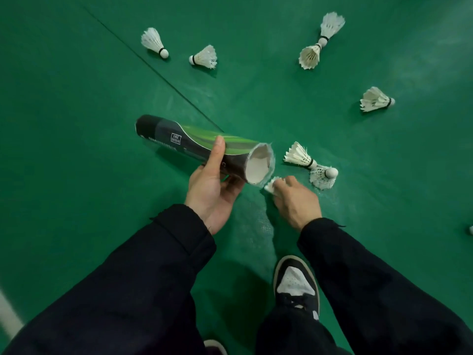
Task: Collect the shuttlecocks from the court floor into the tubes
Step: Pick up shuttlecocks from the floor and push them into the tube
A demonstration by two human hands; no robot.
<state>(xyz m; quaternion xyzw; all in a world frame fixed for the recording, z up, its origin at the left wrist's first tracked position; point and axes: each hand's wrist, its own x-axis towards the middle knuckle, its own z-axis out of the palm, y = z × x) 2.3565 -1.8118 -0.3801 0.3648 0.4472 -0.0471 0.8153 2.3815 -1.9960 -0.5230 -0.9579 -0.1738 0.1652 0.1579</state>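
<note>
My left hand (213,187) grips a black and green shuttlecock tube (194,146), held almost level above the floor with its open white mouth (259,166) facing right. My right hand (294,201) pinches a white shuttlecock (271,185) just below the tube's mouth. Two shuttlecocks (298,156) (323,176) lie touching on the green court floor right of that hand. Several more are scattered farther off: one (153,42) and another (204,57) at the upper left, a touching pair (310,56) (331,25) at the upper right, and one (376,99) at the right.
A dark seam (153,65) runs diagonally across the green court floor. My black and white shoe (297,285) stands below my right hand. A white court line (7,316) shows at the lower left edge, and a small white object (471,229) sits at the right edge.
</note>
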